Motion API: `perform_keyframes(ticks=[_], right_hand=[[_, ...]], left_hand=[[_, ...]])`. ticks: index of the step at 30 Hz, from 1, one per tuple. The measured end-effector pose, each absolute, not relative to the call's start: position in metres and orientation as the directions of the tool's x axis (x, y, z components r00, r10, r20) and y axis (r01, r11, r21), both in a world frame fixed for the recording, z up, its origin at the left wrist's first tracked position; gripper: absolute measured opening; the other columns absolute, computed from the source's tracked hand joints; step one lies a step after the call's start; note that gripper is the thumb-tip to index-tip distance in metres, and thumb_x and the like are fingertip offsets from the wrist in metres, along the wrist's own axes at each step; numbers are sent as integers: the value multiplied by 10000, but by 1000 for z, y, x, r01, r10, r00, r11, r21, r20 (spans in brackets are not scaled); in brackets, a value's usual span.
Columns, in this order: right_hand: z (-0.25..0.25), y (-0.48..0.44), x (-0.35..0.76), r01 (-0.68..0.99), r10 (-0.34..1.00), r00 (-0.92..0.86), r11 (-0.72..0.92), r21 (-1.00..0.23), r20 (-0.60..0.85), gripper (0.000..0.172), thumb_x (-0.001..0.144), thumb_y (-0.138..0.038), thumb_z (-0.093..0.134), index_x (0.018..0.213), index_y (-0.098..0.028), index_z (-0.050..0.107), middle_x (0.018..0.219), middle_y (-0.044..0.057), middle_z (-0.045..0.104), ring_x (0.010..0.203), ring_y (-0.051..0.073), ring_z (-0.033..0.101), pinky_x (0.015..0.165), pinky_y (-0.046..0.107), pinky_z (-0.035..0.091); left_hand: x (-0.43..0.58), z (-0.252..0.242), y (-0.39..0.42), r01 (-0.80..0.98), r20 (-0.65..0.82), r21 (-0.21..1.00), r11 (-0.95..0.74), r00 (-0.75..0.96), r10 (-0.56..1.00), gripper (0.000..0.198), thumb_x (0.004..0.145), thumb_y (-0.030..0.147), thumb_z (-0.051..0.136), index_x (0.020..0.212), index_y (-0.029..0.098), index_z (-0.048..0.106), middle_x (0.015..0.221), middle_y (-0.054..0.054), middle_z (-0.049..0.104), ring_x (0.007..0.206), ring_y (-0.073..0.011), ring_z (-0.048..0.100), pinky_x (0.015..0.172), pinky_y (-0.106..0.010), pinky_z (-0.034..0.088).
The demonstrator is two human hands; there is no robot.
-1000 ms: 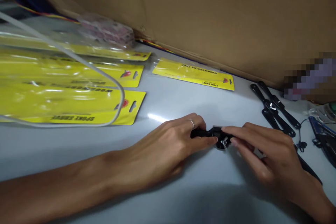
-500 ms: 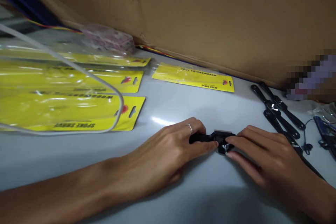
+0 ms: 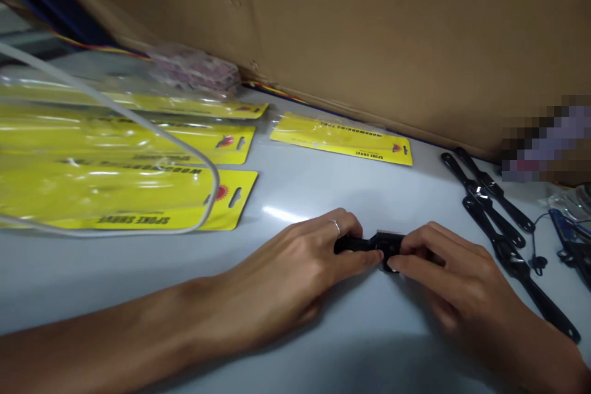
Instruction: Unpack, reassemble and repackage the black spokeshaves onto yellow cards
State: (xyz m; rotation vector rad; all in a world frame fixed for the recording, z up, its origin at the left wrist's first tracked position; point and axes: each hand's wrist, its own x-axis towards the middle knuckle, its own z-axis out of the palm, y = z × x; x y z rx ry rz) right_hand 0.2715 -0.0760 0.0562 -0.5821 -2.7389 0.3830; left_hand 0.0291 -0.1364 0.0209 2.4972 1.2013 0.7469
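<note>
While both forearms reach in across the pale tabletop (image 3: 323, 184), the left hand (image 3: 309, 255), a ring (image 3: 335, 228) on one finger, grips one handle of a black spokeshave (image 3: 386, 242), thumb laid along towards its middle. Facing it, the right hand (image 3: 466, 277) has its fingertips pinched at the tool's central part; from where I stand, the exact piece between them is hidden. The tool sits between the two hands, and I can't tell whether it touches the table.

Beyond the right hand, three more black tools (image 3: 510, 258) lie slanted close together, a small dark piece (image 3: 538, 263) on a thin cord near them. Over on the left, yellow packs (image 3: 237, 212) lie in rows, a pale loop (image 3: 216, 178) passing across them. Farther back come a lone yellow pack (image 3: 341, 134), a plastic-wrapped bundle (image 3: 198, 71) and brown cardboard (image 3: 369, 31).
</note>
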Motion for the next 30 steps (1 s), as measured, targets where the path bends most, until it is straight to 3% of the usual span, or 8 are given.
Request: perform_keyframes(ticks=[5, 10, 13, 16, 20, 23, 27, 30], right_hand=[[61, -78, 270, 416, 502, -831, 846, -333, 240, 227, 938, -51, 544, 1080, -178, 669, 1088, 95, 625, 969, 209, 616, 763, 334, 544], [59, -83, 265, 448, 511, -800, 858, -252, 314, 85, 948, -203, 652, 1007, -143, 666, 927, 88, 653, 834, 234, 622, 697, 381, 549], [54, -86, 263, 442, 504, -782, 863, -245, 366, 48, 945, -140, 616, 935, -138, 662, 840, 77, 650, 756, 222, 603, 651, 372, 526], [51, -88, 262, 386, 458, -818, 886, -257, 348, 219, 904, 16, 505, 907, -149, 649, 903, 94, 679, 803, 216, 605, 714, 369, 538], [53, -86, 263, 325, 424, -832, 895, -307, 356, 403, 861, 101, 425, 1112, -118, 652, 1030, 107, 700, 940, 217, 594, 813, 363, 552], [57, -85, 263, 358, 474, -806, 868, -345, 356, 321, 892, 39, 491, 1118, -105, 668, 1023, 115, 670, 956, 219, 577, 818, 362, 550], [57, -85, 263, 387, 458, -807, 887, -251, 374, 131, 941, -63, 588, 987, -125, 694, 943, 107, 642, 880, 222, 563, 754, 370, 531], [50, -86, 262, 357, 412, -824, 911, -207, 388, 163, 944, -28, 573, 930, -138, 693, 897, 93, 657, 833, 211, 565, 741, 363, 522]], left_hand=[[29, 19, -136, 644, 335, 447, -621, 524, 783, 690, 672, -65, 511, 1282, 216, 667, 1068, -74, 637, 867, -192, 664, 728, -296, 576], [29, 19, -135, 645, 344, 441, -623, 520, 782, 655, 688, -53, 506, 1265, 207, 675, 1069, -86, 640, 852, -199, 666, 714, -305, 576], [29, 20, -136, 647, 328, 452, -615, 520, 788, 660, 684, -54, 498, 1264, 207, 675, 1067, -92, 638, 849, -207, 666, 704, -314, 576], [29, 21, -136, 645, 314, 461, -609, 524, 792, 663, 682, -54, 501, 1263, 215, 671, 1067, -89, 639, 858, -207, 664, 709, -308, 575], [29, 20, -135, 640, 318, 466, -611, 524, 791, 661, 677, -65, 502, 1248, 224, 669, 1078, -74, 645, 876, -192, 659, 736, -286, 569], [29, 20, -136, 642, 319, 461, -612, 524, 790, 666, 673, -61, 506, 1257, 217, 667, 1083, -78, 644, 877, -197, 659, 739, -291, 570], [29, 22, -136, 648, 308, 461, -606, 524, 794, 658, 673, -55, 514, 1253, 214, 673, 1065, -84, 638, 859, -200, 656, 717, -294, 571], [29, 21, -136, 648, 309, 464, -604, 520, 796, 667, 662, -61, 509, 1244, 222, 670, 1058, -78, 633, 860, -195, 652, 710, -282, 565]])
